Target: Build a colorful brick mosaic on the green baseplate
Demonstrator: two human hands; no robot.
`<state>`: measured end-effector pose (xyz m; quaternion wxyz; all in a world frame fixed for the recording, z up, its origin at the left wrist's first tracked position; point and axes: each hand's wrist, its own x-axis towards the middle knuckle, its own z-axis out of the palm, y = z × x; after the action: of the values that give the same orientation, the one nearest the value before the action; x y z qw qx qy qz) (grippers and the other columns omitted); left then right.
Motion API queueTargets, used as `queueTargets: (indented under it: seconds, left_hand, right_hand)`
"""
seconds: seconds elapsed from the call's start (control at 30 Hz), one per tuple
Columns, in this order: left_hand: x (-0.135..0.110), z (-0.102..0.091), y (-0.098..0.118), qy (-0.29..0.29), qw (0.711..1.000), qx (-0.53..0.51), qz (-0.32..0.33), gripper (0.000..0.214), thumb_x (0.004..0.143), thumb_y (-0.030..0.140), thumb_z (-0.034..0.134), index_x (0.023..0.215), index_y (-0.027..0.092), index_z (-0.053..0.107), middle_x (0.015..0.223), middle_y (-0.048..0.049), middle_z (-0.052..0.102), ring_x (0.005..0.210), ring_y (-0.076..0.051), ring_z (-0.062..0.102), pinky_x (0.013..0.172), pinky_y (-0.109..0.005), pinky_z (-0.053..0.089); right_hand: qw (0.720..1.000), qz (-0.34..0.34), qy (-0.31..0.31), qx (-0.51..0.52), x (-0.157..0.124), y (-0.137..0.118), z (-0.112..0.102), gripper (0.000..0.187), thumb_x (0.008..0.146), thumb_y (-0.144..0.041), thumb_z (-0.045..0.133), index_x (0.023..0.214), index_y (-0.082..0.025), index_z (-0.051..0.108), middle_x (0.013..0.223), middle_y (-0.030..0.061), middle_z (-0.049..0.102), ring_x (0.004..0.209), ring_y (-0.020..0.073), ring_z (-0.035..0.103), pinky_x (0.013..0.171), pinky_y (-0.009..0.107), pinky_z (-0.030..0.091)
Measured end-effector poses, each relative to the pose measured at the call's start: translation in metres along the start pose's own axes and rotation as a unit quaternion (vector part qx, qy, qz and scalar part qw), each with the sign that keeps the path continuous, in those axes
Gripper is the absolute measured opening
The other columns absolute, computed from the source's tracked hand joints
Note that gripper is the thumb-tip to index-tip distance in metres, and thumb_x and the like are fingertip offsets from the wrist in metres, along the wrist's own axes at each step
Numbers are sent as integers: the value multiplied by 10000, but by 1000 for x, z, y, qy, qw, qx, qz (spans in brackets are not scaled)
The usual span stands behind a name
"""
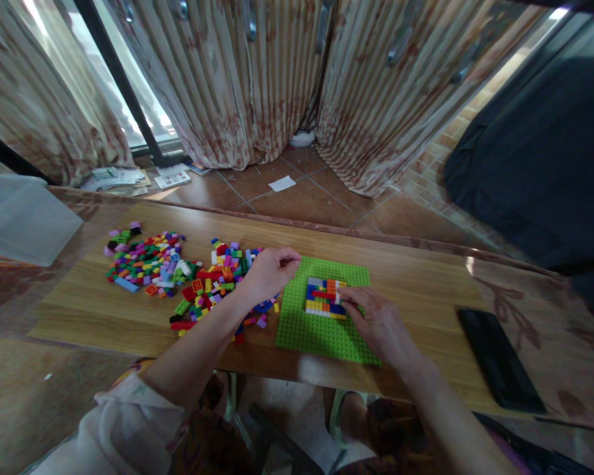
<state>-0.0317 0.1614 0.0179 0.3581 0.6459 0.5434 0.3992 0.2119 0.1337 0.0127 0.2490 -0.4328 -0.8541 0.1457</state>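
Observation:
A green studded baseplate (pixel 297 330) lies on the wooden table, bearing a low, squarish build of multicoloured toy bricks (pixel 319 306). My right hand (pixel 376 320) is at the build's right edge, thumb and fingers closed on a small brick there; its exact shape is partly hidden by the fingertips. Across the top of the build runs a long red brick (pixel 322 295), its right end close to those fingertips. Over the plate's upper left corner, my left hand (pixel 271 270) is closed with thumb and fingers together. Whatever it may hold cannot be made out.
Loose bricks form a mixed pile (pixel 210 290) left of the plate, and another pile (pixel 148 260) lies farther left. A clear plastic bin (pixel 24 218) stands at the far left. Near the table's right end lies a black flat object (pixel 497 356). Curtains (pixel 257 86) hang beyond.

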Motion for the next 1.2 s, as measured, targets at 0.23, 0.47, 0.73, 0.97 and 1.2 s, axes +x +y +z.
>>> queueTargets:
  seconds: [0.23, 0.47, 0.73, 0.97, 1.2]
  left_hand:
    - [-1, -1, 3, -5, 1000, 16, 1, 175, 803, 204, 514, 832, 135, 672, 656, -10, 653, 615, -123, 594, 573, -217, 454]
    - [0, 1, -1, -7, 1000, 19, 5, 178, 806, 208, 524, 856, 137, 679, 717, -25, 683, 648, -130, 613, 596, -225, 469]
    - [-1, 1, 1, -8, 1000, 27, 11, 179, 811, 201, 516, 843, 132, 678, 727, -33, 685, 650, -131, 608, 602, -226, 466]
    - [-2, 0, 4, -11, 999, 41, 12, 185, 813, 201, 510, 855, 139, 679, 722, -28, 684, 651, -131, 606, 599, -225, 459]
    - [-3, 0, 6, -13, 998, 62, 20, 187, 811, 195, 501, 835, 146, 680, 707, -21, 679, 640, -128, 599, 597, -223, 455]
  right_hand:
    - [999, -5, -17, -46, -1, -2, 3, 247, 918, -191, 449, 1045, -196, 661, 941, 101, 696, 847, 230, 633, 788, 395, 524]
    - [999, 31, 1, -24, 0, 0, 5, 269, 882, -180, 479, 1095, -214, 638, 949, 74, 696, 862, 221, 630, 806, 385, 516]
    - [993, 107, 29, 35, 1, -1, -2, 239, 831, -229, 567, 1051, -206, 656, 899, 52, 680, 723, 176, 641, 683, 320, 528]
    - [976, 175, 46, 123, -1, 11, -3, 264, 789, -311, 620, 1020, -191, 670, 865, 50, 685, 715, 176, 638, 687, 330, 532]
    - [964, 199, 42, 172, 0, 20, 8, 277, 761, -347, 654, 982, -184, 685, 862, 59, 703, 743, 183, 645, 707, 338, 534]
